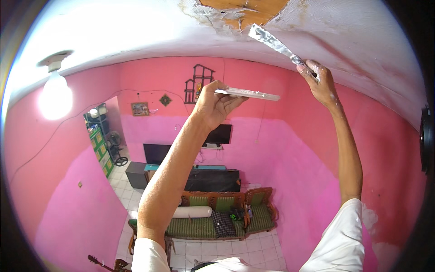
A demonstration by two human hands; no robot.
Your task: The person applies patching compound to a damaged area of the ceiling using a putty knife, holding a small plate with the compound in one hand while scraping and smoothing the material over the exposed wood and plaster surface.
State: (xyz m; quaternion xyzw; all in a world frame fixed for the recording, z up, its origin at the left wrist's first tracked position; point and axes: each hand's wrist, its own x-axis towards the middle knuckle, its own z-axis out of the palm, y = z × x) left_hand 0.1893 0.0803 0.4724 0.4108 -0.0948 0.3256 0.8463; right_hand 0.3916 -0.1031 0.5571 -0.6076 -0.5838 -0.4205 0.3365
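Observation:
My right hand (321, 84), speckled with white paste, is closed round the handle of a putty knife (274, 44). The knife's blade is smeared with white filler, and its tip points up at the ceiling beside a bare orange-brown patch (247, 13). Rough, cracked white filler (215, 20) borders that patch. My left hand (215, 105) grips a flat white plate (251, 94) by its left end, thumb above and fingers below. Some white paste lies on top of the plate, which is held nearly level below the patch. Whether the blade touches the ceiling I cannot tell.
A lit bulb (56, 95) hangs from the ceiling at left. Far below stand a green-striped wooden sofa (195, 227), a black television (156, 153), a dark speaker box (136, 175) and a guitar (120, 265). Pink walls (253, 149) enclose the room; a wall shelf (189, 86) hangs on the far one.

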